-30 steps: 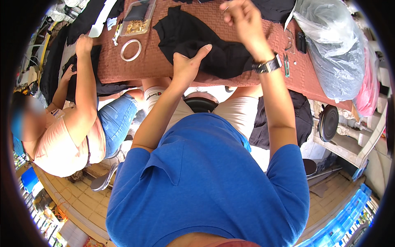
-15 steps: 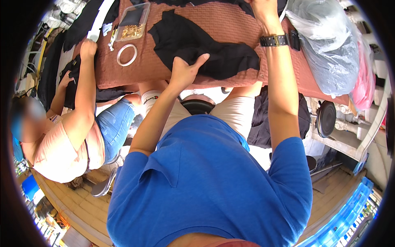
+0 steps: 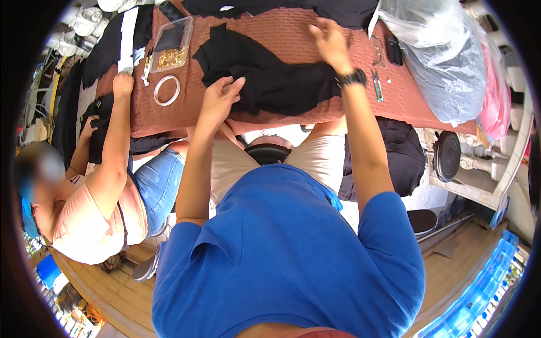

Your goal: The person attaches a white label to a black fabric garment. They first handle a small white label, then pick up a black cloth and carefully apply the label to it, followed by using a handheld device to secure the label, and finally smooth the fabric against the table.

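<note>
A black piece of cloth (image 3: 270,73) lies spread on the brown textured table cover (image 3: 282,34) in front of me. My left hand (image 3: 218,102) is at its near left edge, fingers loosely bent and apart, touching or just above it. Over the cloth's far right part, my right hand (image 3: 331,46) has spread fingers and holds nothing. A dark watch (image 3: 351,79) is on that wrist. Just right of it lie green-handled thread snips (image 3: 377,86) and a pair of glasses (image 3: 377,50).
On the left are a clear box (image 3: 172,48) with small gold pieces and a white ring (image 3: 167,90). A co-worker's hand (image 3: 123,84) holds a long white strip (image 3: 128,39). More black cloth (image 3: 344,11) lies along the far edge. Stuffed plastic bags (image 3: 439,62) stand at right.
My right hand has come back from the far edge toward me and left, uncovering the snips and glasses. My left hand has shifted left, its fingers loosened from the cloth.
</note>
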Motion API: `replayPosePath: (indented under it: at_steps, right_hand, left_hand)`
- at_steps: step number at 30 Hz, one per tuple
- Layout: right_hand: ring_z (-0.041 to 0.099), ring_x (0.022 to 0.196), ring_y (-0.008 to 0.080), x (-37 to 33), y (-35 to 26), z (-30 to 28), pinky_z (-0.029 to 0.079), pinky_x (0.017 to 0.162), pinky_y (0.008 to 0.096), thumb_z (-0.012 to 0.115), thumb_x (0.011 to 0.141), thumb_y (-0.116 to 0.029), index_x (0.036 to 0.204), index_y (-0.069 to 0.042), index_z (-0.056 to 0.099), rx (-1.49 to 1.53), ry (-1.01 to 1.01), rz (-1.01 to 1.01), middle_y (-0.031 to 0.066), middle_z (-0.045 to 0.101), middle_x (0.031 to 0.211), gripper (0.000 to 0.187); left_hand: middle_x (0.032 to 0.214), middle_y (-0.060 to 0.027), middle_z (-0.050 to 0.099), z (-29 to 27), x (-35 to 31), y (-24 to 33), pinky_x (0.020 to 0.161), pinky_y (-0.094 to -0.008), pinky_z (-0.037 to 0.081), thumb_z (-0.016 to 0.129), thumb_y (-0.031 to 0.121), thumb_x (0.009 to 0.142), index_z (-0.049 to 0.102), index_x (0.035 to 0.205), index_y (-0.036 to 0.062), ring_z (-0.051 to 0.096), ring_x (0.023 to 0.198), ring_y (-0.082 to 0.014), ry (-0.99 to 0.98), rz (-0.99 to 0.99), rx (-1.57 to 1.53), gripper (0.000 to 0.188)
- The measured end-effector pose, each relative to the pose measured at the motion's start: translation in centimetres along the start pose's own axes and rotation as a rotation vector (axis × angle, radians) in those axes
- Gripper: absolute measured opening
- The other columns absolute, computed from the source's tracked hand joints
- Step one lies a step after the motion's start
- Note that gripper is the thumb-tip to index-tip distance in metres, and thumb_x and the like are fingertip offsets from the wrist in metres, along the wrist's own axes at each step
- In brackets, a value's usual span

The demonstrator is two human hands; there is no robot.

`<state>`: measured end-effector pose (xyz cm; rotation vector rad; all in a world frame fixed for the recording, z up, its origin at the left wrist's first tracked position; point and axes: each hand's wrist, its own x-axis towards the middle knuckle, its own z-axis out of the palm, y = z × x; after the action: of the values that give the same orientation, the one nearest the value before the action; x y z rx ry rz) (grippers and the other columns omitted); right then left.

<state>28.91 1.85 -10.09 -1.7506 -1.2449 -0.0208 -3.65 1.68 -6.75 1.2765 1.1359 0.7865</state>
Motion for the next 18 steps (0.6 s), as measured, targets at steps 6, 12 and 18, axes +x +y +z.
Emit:
replayPosePath:
  at_steps: [6, 12, 18]
  right_hand:
    - [0.054, 0.107, 0.0414, -7.7, 4.3, -10.3, 0.046, 0.087, 0.0546, 0.070, 0.087, -0.034, 0.111, 0.000, 0.061, -0.855, 0.129, 0.242, 0.0231, 0.057, 0.117, 0.042]
    - [0.056, 0.110, 0.0433, -11.1, 7.7, -12.3, 0.048, 0.088, 0.0551, 0.074, 0.084, -0.033, 0.113, 0.000, 0.061, -0.968, 0.083, 0.436, 0.0219, 0.061, 0.113, 0.046]
    - [0.069, 0.086, 0.0407, -10.8, 10.8, -15.3, 0.053, 0.077, 0.0476, 0.077, 0.084, -0.024, 0.106, -0.001, 0.067, -0.441, 0.033, 0.469, 0.0200, 0.071, 0.084, 0.033]
  left_hand:
    - [0.094, -0.0071, 0.068, -0.7, -1.6, 4.2, 0.066, -0.0280, 0.050, 0.078, 0.024, 0.089, 0.072, 0.105, 0.0005, 0.062, 0.073, -0.0113, 0.210, 0.567, 0.472, 0.030]
    - [0.084, -0.0132, 0.063, 5.4, 2.9, 0.2, 0.069, -0.0384, 0.052, 0.078, 0.017, 0.084, 0.070, 0.095, -0.0009, 0.065, 0.072, -0.0308, 0.083, 0.724, 0.779, 0.022]
    - [0.085, -0.0109, 0.069, 4.5, 4.2, 0.4, 0.071, -0.0314, 0.054, 0.073, 0.016, 0.091, 0.069, 0.098, -0.0027, 0.068, 0.075, -0.0205, -0.091, 0.371, 0.569, 0.021]
